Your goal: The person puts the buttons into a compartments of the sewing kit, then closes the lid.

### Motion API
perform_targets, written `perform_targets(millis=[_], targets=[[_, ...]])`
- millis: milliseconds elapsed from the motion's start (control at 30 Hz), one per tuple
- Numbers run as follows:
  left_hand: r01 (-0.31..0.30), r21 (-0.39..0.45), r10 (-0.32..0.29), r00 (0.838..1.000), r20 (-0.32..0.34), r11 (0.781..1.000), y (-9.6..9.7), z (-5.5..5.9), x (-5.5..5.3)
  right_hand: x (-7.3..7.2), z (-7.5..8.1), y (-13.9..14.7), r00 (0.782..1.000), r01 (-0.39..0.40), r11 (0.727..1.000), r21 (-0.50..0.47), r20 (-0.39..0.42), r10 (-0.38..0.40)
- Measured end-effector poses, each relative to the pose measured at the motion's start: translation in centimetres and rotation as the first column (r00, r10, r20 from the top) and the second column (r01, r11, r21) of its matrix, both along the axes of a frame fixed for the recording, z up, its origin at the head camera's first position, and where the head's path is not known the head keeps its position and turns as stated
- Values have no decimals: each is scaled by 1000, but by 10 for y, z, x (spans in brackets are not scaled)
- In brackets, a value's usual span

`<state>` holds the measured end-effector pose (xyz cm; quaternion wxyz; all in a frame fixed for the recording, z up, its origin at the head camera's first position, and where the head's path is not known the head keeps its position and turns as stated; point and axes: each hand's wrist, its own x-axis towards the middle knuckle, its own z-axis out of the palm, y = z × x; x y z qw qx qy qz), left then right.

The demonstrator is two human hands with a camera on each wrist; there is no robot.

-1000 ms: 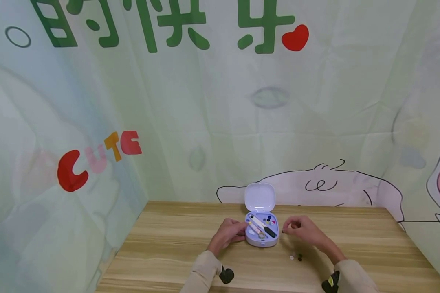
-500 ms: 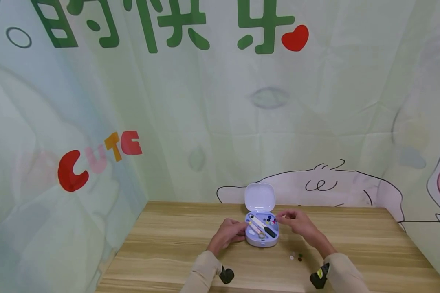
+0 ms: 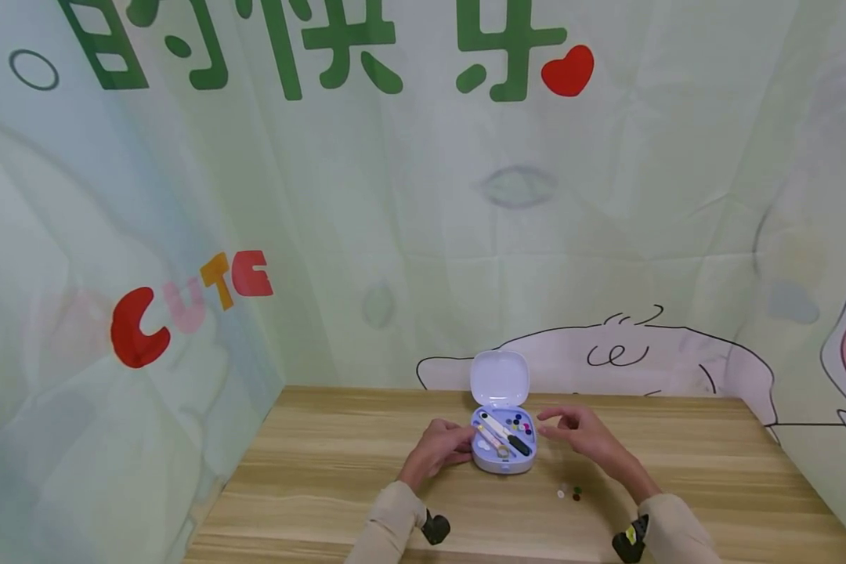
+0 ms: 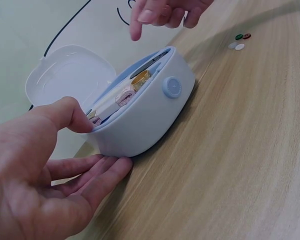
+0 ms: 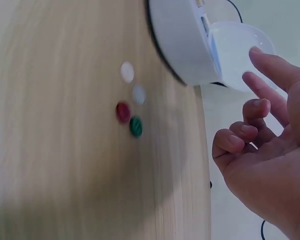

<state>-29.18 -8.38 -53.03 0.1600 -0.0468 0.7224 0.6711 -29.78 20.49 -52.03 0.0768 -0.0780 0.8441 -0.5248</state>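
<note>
A small pale-blue and white sewing box stands on the table with its lid raised behind it. My left hand holds the box's left side, the thumb on the rim and the fingers low against the wall. Inside lie a long white tool with a black end, a gold ring-shaped piece and several small coloured buttons in the right compartment. Just right of the box, my right hand hovers with thumb and index finger apart and the other fingers loosely bent, holding nothing.
On the wooden table, right and in front of the box, lie a green button, a reddish-brown button and pale buttons. A printed cloth backdrop hangs behind the table and along its left side.
My right hand has moved a small dark button to the box's right compartment, let go of it, and drawn back slightly right. My left hand has stayed on the box.
</note>
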Motion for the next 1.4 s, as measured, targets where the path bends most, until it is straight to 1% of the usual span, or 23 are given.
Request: perform_targets(millis=[100,233,367,467,533,633,767,933,1167,1267,1400], targets=[[-3,-2,3,1000,1,1000,0,0,0,5,1,8,995,-90,996,23,-33,90],[0,-3,0,1000,0,1000,1,0,0,12,2,19,977,-202,977,67,-63,206],[3,2,-3,1000,-1,1000,1,-1,0,17,-1,30,948,-286,951,118,-109,299],[1,4,-1,1000,0,1000,1,-1,0,18,-9,38,918,-344,925,160,-152,367],[0,4,0,1000,2,1000,0,-1,0,20,-14,43,905,-371,912,175,-153,398],[-1,0,1,1000,4,1000,0,-1,-1,23,-19,47,901,-398,903,163,-117,418],[1,-2,-1,1000,6,1000,0,-1,-1,27,-20,47,904,-412,903,119,-70,422],[3,-6,-3,1000,4,1000,0,-1,-1,29,-21,45,897,-424,900,103,-89,433],[3,-4,-3,1000,-3,1000,0,0,1,31,-27,43,883,-433,896,102,-153,444],[2,-7,-2,1000,-2,1000,0,0,1,31,-29,42,884,-426,899,99,-166,437],[6,-5,-6,1000,-6,1000,0,-1,1,31,-31,41,892,-405,905,131,-159,422]])
